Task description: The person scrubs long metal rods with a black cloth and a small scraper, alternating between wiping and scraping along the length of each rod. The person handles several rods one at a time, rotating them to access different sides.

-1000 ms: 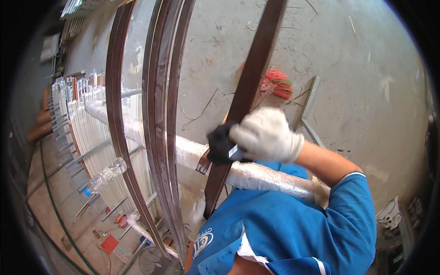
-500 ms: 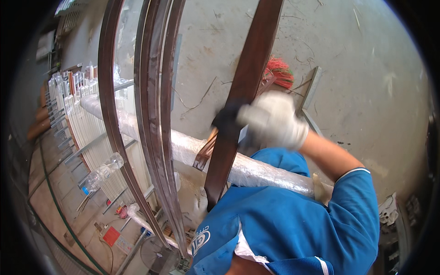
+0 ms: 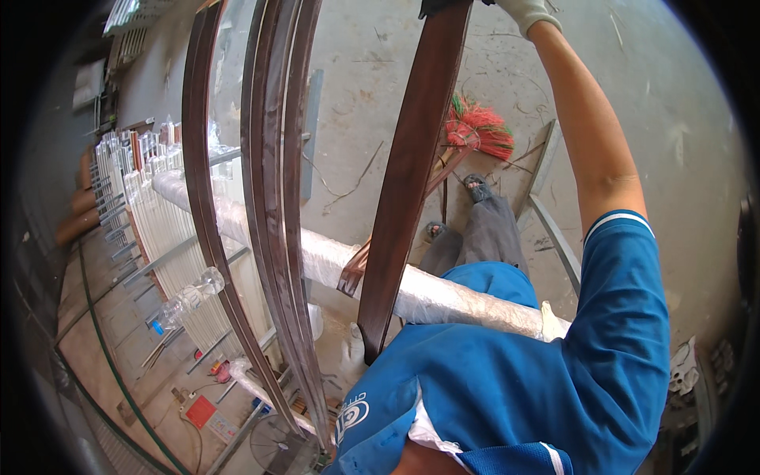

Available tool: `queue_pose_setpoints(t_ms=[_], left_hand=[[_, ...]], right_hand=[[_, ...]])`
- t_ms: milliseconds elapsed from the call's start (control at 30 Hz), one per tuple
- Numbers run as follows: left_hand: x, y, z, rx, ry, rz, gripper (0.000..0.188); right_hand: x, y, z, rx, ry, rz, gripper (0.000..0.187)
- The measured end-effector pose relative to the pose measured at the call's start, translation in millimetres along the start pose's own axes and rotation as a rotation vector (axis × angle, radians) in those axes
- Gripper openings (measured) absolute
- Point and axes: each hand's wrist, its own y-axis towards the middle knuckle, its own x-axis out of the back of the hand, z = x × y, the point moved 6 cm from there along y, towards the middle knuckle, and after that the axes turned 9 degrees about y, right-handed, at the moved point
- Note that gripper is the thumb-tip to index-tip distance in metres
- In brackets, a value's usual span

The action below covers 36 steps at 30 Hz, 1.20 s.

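While the gloved right hand (image 3: 526, 9) grips the long brown metal profile (image 3: 412, 174) high up, steadying it comes next; left hand unseen.

Upright bar (image 3: 408, 174) right of leaning bars (image 3: 269, 198), wrapped bundle (image 3: 317, 257) behind, broom (image 3: 475, 131) beyond.

Between the long dark-brown metal bar (image 3: 408, 186) and the cluster of curved brown metal strips (image 3: 273, 198) runs a narrow open lane. Below, the long white plastic-wrapped bundle (image 3: 332, 265) crosses it, closing the lower end. Right of the bar, bare grey concrete floor (image 3: 681, 127) lies open, apart from a red-bristled broom (image 3: 475, 131).
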Motion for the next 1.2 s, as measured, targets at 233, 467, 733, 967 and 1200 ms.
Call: queue_pose_setpoints(t_ms=[233,467,733,967,1200], left_hand=[[-4.7,-4.6,1.5,-0.010,0.050,-0.012,0.070],[-2.0,-3.6,-5.0,0.006,0.040,-0.003,0.059],[5.4,7.2,-8.6,0.069,-0.095,0.062,0.044],[9.9,35.3,-12.8,0.318,-0.589,0.263,0.034],[-1.1,27.7,-7.9,1.113,-0.957,0.369,0.036]], right_hand=[[-12.2,-4.0,-24.9,-0.131,0.273,0.025,0.026],[-22.2,-9.9,-35.3,-0.112,0.500,-0.013,0.034],[-19.4,-128.5,43.7,0.384,0.055,-0.089,0.022],[-31.4,-296.8,151.0,0.666,0.217,0.683,0.026],[-49.4,-300.0,162.7,0.669,0.174,0.737,0.019]])
